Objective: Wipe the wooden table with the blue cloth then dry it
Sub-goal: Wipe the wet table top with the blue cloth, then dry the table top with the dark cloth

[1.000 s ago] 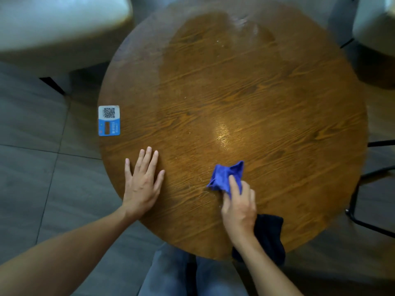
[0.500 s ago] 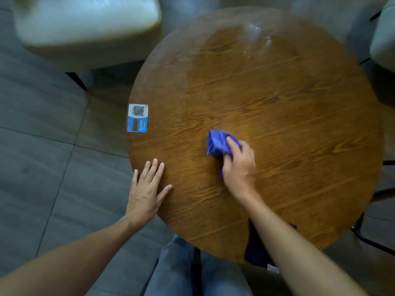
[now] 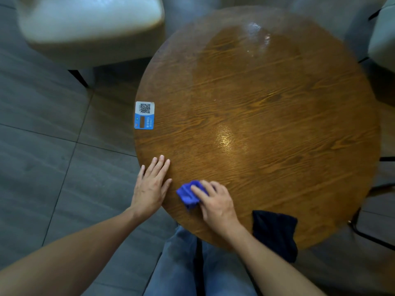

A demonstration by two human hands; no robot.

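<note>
A round wooden table [image 3: 277, 107] fills the view, with a glossy wet sheen near its middle and far side. My right hand [image 3: 215, 204] presses a bunched blue cloth [image 3: 189, 194] onto the table near its front left edge. Flat beside it, my left hand [image 3: 150, 185] rests on the table's left rim with fingers spread, holding nothing. A dark navy cloth [image 3: 275, 236] lies at the front edge, partly hanging over it.
A QR-code sticker [image 3: 145, 115] sits at the table's left edge. A pale upholstered chair [image 3: 89, 28] stands at the far left, another [image 3: 382, 35] at the far right. Black metal chair legs [image 3: 372, 236] are at the right. My jeans [image 3: 192, 265] show below the table.
My right hand has swept the blue cloth from the table's middle left back toward the front left edge, close to my left hand. The left hand stays on the rim.
</note>
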